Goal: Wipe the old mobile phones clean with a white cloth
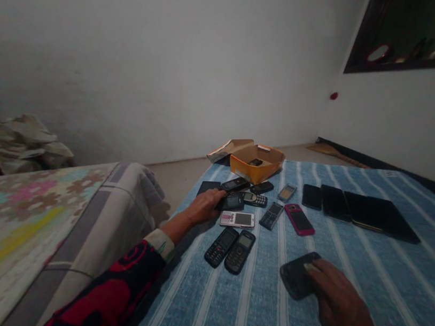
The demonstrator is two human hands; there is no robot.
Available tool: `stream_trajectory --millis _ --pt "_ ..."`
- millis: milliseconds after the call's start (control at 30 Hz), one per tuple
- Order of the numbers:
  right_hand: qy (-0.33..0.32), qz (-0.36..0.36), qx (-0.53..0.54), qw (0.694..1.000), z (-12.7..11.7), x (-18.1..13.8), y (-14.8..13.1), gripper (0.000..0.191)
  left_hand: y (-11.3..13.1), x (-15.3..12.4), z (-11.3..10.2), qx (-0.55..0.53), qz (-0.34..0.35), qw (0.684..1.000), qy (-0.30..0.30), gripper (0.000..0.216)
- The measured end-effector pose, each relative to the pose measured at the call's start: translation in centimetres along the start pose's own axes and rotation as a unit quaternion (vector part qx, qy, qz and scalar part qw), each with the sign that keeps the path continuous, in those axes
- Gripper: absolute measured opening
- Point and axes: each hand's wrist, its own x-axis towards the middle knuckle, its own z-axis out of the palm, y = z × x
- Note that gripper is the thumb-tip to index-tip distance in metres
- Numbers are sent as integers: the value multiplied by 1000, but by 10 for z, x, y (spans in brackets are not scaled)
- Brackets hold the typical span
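Note:
My left hand [205, 204] reaches out over the blue striped bedspread [365, 291], its fingers curled around a dark keypad phone [233, 202]. My right hand [338, 298] rests lower right, fingers lying on a dark flat phone [295, 275]. Between the hands lie a white phone [237, 219], two black keypad phones [221, 246] [240, 251], a pink phone [299, 219] and several other small handsets.
An open orange cardboard box [258, 163] with one phone inside stands at the bed's far edge. Several black smartphones and a tablet [382, 217] lie in a row at the right. A patterned mattress [9, 231] sits to the left, white walls behind.

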Motion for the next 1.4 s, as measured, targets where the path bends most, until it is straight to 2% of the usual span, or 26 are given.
stream_trajectory --millis 267,433,733,1400 --pt "7 -37 -22 999 -1 0 1 34 8 -36 23 -15 -63 991 120 55" --pt "-7 -37 -22 999 0 -1 3 36 20 -41 41 -69 -56 976 201 56" --pt "-22 -6 3 1000 -1 -3 3 36 32 -43 52 -71 -67 968 231 53" --pt "-3 -28 0 1000 -5 1 3 33 42 -49 56 -39 -66 952 295 36"
